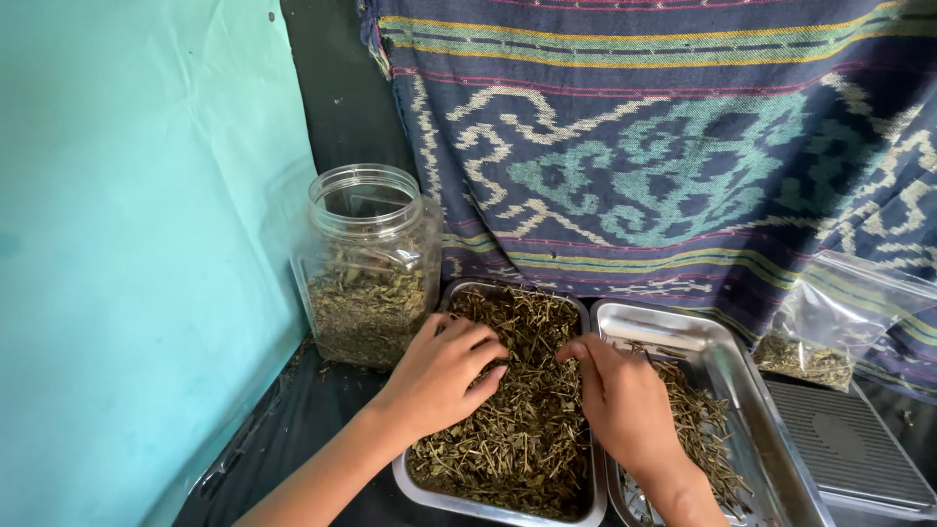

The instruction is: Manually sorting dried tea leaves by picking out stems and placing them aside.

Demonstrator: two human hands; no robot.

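A steel tray (441,493) full of dried leaves and stems (522,429) lies in front of me. My left hand (441,373) rests palm down on the left side of that heap, fingers curled into the herbs. My right hand (620,395) lies over the rim between this tray and a second steel tray (727,356) on the right, its fingertips pinched in the dried stems near the middle. The second tray holds a thinner layer of dried stems (698,420). Whether either hand actually grips any herbs is hidden by the fingers.
An open clear plastic jar (369,263), half full of dried leaves, stands at the back left. A clear plastic bag (830,327) with some herbs leans at the right, above a grey scale-like device (849,449). Patterned woven cloth (664,146) hangs behind; a turquoise wall (137,244) is left.
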